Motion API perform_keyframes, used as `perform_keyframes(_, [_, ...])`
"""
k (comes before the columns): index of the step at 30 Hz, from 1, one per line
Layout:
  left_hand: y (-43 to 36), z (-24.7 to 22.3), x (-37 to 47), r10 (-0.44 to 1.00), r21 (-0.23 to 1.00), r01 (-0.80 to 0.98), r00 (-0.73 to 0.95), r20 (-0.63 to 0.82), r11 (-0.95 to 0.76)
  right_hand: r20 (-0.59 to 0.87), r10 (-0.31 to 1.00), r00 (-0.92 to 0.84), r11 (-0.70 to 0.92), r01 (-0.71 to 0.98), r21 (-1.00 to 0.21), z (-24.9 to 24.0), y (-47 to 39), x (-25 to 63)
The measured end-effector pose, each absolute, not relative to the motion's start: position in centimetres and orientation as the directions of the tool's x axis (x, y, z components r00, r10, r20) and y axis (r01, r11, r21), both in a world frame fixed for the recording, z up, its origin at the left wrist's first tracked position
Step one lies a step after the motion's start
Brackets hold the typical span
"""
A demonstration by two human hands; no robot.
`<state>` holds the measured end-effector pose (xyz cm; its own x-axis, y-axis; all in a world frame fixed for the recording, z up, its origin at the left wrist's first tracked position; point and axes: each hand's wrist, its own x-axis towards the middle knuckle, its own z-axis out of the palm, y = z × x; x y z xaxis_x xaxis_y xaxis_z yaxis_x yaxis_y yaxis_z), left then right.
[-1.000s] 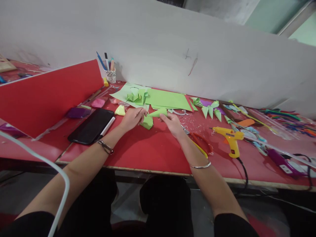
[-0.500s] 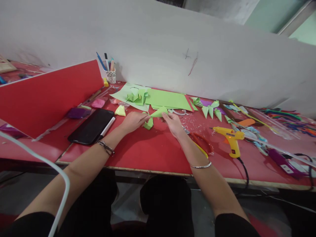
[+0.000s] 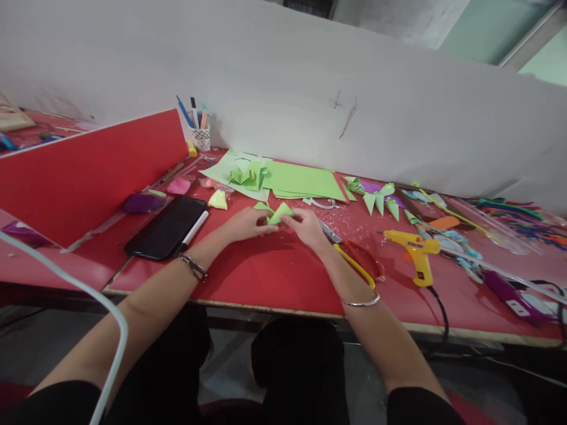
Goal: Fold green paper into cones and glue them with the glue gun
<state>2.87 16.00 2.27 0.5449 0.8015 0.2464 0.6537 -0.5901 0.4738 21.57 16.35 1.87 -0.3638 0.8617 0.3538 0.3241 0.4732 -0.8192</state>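
A folded piece of green paper point(image 3: 282, 213) is held between my two hands above the red tabletop. My left hand point(image 3: 249, 224) pinches its left side, with another green flap point(image 3: 263, 207) showing behind the fingers. On the right side, the fingertips of my right hand point(image 3: 306, 225) are closed on the paper. Scissors point(image 3: 354, 261) with red and yellow handles lie beside my right forearm. Just behind my hands are flat green paper sheets point(image 3: 305, 180) and a folded green paper shape point(image 3: 245, 173). My fingers cover part of the held paper.
A black phone point(image 3: 166, 227) and a white marker point(image 3: 195, 229) lie left of my hands. To the right are a yellow hot glue gun point(image 3: 414, 251), green paper cones point(image 3: 378, 200) and a purple power strip point(image 3: 516, 298). A red panel point(image 3: 93, 174) stands at the left.
The green paper has been turned and brought lower between my hands. A thin stem-like piece at my left fingers no longer shows, and my left fingers are spread wider around the paper.
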Motion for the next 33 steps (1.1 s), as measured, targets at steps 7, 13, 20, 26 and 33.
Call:
perform_keyframes(7, [16.4, 1.6, 2.8, 0.776, 0.41, 0.66, 0.557, 0.295, -0.63, 0.499, 0.671, -0.548, 0.741, 0.473, -0.476, 2.3, 15.5, 21.1])
perform_keyframes(13, [16.6, 1.8, 2.3, 0.744, 0.225, 0.733, 0.525, 0.413, -0.642, 0.56, 0.539, -0.629, 0.829, 0.516, -0.217, 3.2, 15.0, 21.3])
perform_keyframes(20, [15.9, 2.6, 2.8, 0.692, -0.082, 0.759, 0.627, 0.357, -0.646, 0.401, 0.542, -0.739, 0.775, 0.623, 0.101, 3.9, 14.9, 21.0])
perform_keyframes(26, [15.9, 2.5, 2.9, 0.69, -0.009, 0.739, 0.633, 0.351, -0.674, 0.41, 0.548, -0.729, 0.761, 0.638, 0.116, 3.9, 14.8, 20.8])
perform_keyframes(33, [16.3, 2.3, 2.7, 0.711, 0.074, 0.743, 0.599, 0.368, -0.665, 0.498, 0.565, -0.658, 0.772, 0.635, -0.037, 3.4, 14.9, 21.1])
